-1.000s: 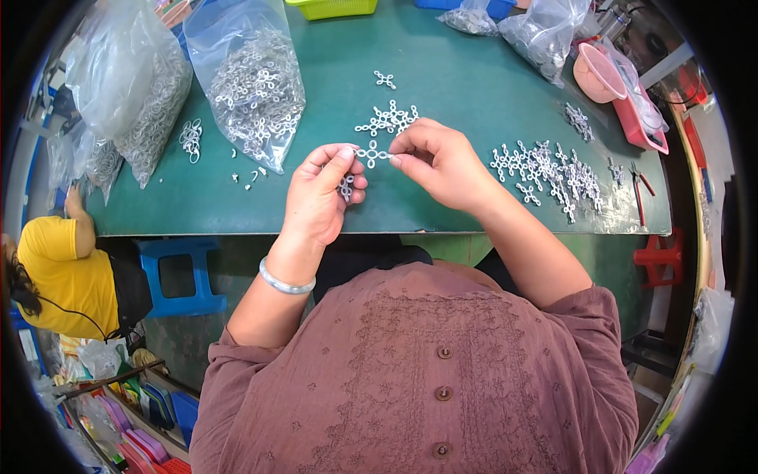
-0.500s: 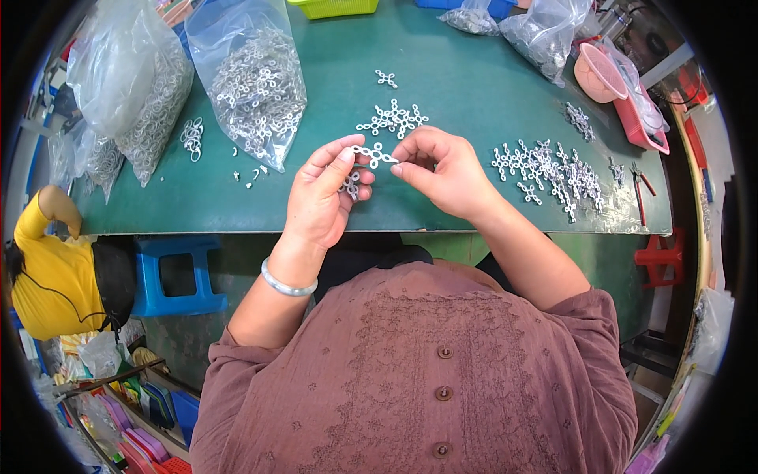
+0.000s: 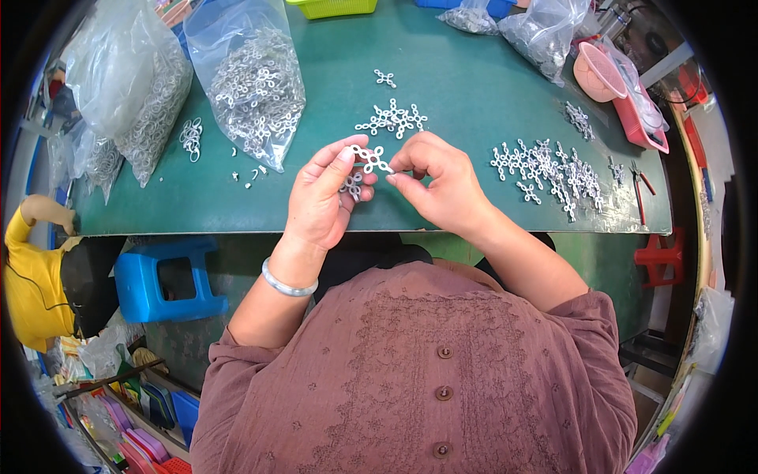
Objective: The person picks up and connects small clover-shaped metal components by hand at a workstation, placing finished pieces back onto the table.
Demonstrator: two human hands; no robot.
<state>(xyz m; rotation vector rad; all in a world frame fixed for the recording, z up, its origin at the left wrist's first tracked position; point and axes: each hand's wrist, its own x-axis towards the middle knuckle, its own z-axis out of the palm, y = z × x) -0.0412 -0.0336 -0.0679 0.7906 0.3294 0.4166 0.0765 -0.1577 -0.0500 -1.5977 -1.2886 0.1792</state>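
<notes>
Between my two hands is a silvery cross-shaped piece with ring-like ends (image 3: 371,159). My left hand (image 3: 322,189) pinches one of its arms between thumb and forefinger. A second such piece (image 3: 352,186) is tucked against the lower fingers of that hand. With thumb and forefinger my right hand (image 3: 434,175) grips the opposite end of the first piece. Just beyond my hands lies a small cluster of the same pieces (image 3: 392,118), and a single one (image 3: 384,77) sits farther off.
A larger heap of ringed pieces (image 3: 553,175) spreads at the right, beside red-handled pliers (image 3: 640,197). Clear bags of parts (image 3: 257,99) stand at the left, near loose rings (image 3: 190,139). Pink baskets (image 3: 636,118) are far right. A person in yellow (image 3: 35,276) is by a blue stool (image 3: 170,280).
The cross-shaped piece has turned a little, its right end now lower. My right hand has shifted slightly left and down with it. The person in yellow has leaned farther left.
</notes>
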